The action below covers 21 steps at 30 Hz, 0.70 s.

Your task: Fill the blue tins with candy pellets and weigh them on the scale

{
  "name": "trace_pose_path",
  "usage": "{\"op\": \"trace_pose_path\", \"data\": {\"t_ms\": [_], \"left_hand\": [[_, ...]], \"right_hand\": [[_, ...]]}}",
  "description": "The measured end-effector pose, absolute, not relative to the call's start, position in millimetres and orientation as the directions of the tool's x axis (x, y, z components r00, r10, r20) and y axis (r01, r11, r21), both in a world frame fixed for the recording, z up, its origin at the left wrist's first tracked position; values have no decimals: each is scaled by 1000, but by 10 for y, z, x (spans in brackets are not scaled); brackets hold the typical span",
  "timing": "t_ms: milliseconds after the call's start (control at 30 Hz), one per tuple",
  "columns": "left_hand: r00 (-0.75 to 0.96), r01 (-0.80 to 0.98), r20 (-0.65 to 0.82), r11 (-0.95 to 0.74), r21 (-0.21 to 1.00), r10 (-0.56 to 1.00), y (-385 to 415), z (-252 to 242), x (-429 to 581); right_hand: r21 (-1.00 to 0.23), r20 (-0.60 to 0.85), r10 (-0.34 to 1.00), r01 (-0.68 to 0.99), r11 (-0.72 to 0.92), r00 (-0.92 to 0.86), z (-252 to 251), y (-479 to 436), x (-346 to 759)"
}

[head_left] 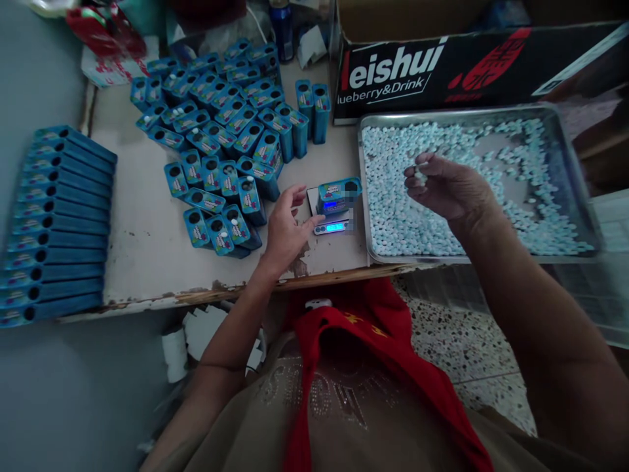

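A small blue tin [339, 195] lies on a pocket scale [333, 223] with a lit blue display, near the table's front edge. My left hand [287, 226] rests beside the scale, fingers spread and touching its left side. My right hand [445, 187] hovers over a metal tray [587, 216] full of pale blue tablets [393, 216], fingers pinched on a few tablets. Many blue tins [226, 144] with round holes stand and lie in a heap left of the scale.
A stack of flat blue tins [59, 223] lines the far left. A black cardboard box [466, 65] stands behind the tray. A red cloth [373, 328] lies in my lap. The worn table edge [196, 295] runs in front.
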<state>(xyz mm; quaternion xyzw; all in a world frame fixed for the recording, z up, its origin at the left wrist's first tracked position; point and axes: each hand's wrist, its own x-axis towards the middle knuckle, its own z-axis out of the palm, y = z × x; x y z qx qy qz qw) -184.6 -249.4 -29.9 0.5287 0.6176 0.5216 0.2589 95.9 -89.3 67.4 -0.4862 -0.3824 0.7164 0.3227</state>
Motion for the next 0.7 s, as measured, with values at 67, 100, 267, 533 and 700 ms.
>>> {"op": "trace_pose_path", "data": {"t_ms": [67, 100, 267, 533, 700], "left_hand": [[-297, 397, 231, -100, 912, 926, -2499, -290, -1857], [-297, 405, 228, -94, 909, 927, -2499, -286, -1859], [-313, 421, 208, -61, 905, 927, -2479, -274, -1825], [-332, 405, 239, -92, 910, 913, -2359, -200, -1759], [-344, 423, 236, -74, 903, 909, -2319, -188, -1772]], "right_hand": [[-851, -463, 824, -96, -517, -326, 645, -909, 972], [-844, -483, 816, -80, -531, -317, 616, -911, 989], [-831, -535, 785, 29, -555, -312, 480, -832, 1019], [-842, -491, 796, -42, -538, -353, 667, -688, 761], [-877, -434, 803, -12, -480, -409, 682, -697, 863]]}}
